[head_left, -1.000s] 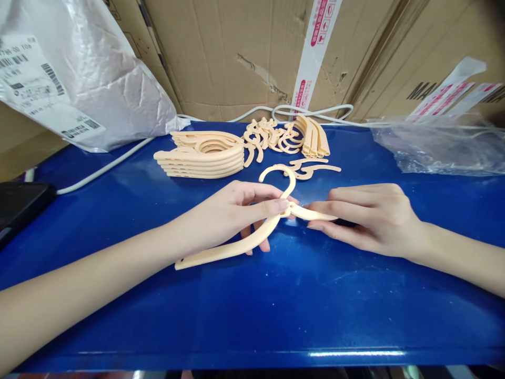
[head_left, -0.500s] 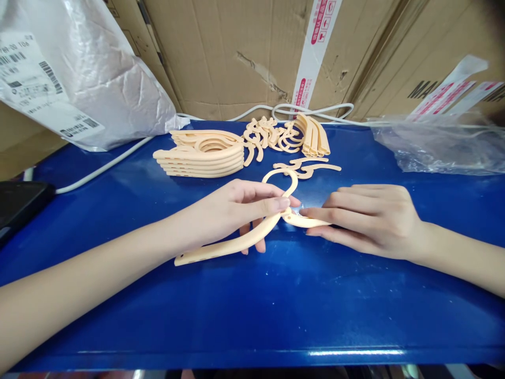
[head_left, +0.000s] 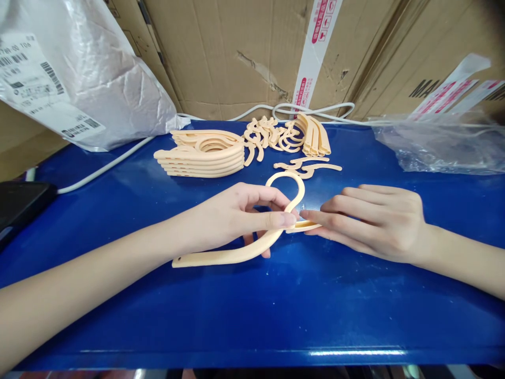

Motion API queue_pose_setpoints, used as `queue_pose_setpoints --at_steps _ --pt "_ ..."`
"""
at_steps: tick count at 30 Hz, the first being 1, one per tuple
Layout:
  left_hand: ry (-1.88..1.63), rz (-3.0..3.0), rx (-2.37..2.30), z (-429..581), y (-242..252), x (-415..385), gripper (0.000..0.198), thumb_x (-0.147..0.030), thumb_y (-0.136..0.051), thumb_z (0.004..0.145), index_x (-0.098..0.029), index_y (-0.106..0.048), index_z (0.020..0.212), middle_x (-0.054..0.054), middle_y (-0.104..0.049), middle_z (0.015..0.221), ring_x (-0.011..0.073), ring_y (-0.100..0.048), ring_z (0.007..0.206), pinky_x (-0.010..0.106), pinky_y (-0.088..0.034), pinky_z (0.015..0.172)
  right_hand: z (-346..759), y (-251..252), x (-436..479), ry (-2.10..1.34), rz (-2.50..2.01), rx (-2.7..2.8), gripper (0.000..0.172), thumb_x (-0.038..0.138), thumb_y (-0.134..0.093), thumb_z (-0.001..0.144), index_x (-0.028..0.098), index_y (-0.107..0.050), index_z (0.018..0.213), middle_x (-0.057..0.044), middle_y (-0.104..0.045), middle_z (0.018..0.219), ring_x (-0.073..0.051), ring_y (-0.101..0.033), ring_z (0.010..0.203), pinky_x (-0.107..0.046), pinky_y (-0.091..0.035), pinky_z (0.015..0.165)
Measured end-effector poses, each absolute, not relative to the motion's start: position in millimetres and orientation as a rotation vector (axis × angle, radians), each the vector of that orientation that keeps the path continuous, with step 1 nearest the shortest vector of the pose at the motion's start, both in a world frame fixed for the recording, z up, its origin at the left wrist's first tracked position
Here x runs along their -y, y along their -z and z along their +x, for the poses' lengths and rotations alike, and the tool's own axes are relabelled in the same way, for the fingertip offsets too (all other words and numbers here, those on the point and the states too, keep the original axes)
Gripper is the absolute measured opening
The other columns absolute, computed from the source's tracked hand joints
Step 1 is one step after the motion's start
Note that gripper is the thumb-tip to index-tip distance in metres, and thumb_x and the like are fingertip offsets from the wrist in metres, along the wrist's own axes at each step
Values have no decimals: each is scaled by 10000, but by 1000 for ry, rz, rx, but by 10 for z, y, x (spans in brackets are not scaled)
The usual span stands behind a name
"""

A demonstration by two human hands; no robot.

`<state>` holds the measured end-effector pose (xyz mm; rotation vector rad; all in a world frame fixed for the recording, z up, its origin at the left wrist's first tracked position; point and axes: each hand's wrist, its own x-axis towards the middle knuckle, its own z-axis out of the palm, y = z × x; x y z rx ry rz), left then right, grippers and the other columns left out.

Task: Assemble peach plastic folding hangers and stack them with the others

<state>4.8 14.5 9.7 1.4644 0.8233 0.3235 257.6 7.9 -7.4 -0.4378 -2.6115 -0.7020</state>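
Note:
My left hand point(head_left: 244, 213) pinches a cream plastic hanger part point(head_left: 232, 256), a curved arm with a round hook point(head_left: 299, 192) rising at its top, just where the two meet. Its long arm slants down to the left beneath my wrist. Between the fingertips of my right hand point(head_left: 371, 218) is a second hanger arm point(head_left: 303, 226), short in view, its hollow side showing. The inner end of this arm meets the hook's base at my left thumb; whether the two are joined is hidden. My right fingers cover its outer end.
Behind my hands lie a stack of cream hangers point(head_left: 201, 163), a pile of loose hooks point(head_left: 264, 131), several hanger arms point(head_left: 313, 136) and flat curved pieces point(head_left: 311, 167). A phone point(head_left: 23, 208), white cable point(head_left: 104, 166), parcel bag point(head_left: 98, 68), clear plastic bag point(head_left: 442, 147) and cardboard boxes point(head_left: 236, 58) surround the blue table point(head_left: 252, 316).
The hook and its arm have shifted slightly right and turned. The right-hand arm has rolled so its hollow side shows, and its end now sits against the hook's base.

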Motion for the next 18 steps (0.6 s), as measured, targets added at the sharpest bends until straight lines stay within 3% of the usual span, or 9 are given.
queue_pose_setpoints --at_steps 7,18 --pt "-353 1435 -840 75 -112 -97 187 -362 -638 888 -179 -602 874 -53 -579 727 87 -654 571 136 -450 483 2573 77 -72 732 -452 2628 183 287 -598 933 160 -624 1062 9 -640 752 -110 -507 612 -265 -362 533" --pt "-384 1386 -841 75 -104 -133 130 -296 -602 920 -167 -613 927 -45 -616 719 79 -651 537 127 -492 451 2564 94 -71 709 -448 2623 229 305 -639 907 155 -613 1078 28 -609 699 -113 -504 583 -264 -368 529"
